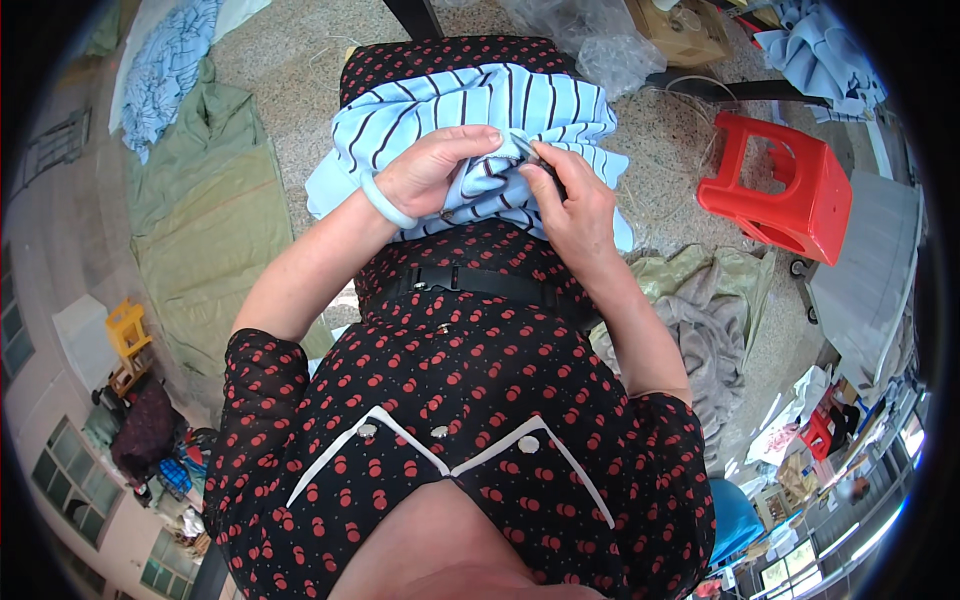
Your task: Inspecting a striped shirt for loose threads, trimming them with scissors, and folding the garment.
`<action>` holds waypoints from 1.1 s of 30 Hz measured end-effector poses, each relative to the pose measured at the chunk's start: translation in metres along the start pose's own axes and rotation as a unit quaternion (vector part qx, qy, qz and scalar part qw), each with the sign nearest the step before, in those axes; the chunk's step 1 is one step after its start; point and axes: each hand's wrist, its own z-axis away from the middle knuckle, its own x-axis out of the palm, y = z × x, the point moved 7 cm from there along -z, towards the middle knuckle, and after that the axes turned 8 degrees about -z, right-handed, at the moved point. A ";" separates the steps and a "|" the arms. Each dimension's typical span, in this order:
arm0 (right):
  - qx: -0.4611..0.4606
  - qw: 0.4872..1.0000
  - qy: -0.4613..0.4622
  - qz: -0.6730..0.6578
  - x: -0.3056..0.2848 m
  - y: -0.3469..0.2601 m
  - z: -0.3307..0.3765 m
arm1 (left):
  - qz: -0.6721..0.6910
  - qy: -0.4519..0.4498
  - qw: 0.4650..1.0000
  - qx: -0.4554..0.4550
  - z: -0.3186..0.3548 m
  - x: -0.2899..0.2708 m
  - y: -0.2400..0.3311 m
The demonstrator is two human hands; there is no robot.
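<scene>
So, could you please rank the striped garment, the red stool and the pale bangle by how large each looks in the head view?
1. Striped garment, held by both hands on the lap.
2. Red stool; it stands farther from the camera, so its true size is unsure.
3. Pale bangle, clearly smallest.

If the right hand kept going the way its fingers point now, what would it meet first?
The right hand points toward the left hand; it would likely meet the striped blue garment bunched between them first, then the left fingertips.
</scene>
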 end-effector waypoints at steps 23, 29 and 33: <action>-0.012 0.996 -0.043 0.073 -0.006 -0.010 -0.004 | -0.211 0.050 0.976 0.023 0.003 -0.007 0.014; -0.020 0.997 -0.033 0.073 -0.008 -0.012 -0.007 | -0.256 0.068 0.964 0.036 0.004 -0.009 0.015; -0.070 0.992 -0.058 0.083 -0.006 -0.017 -0.009 | -0.256 0.027 0.966 0.006 0.003 -0.007 0.015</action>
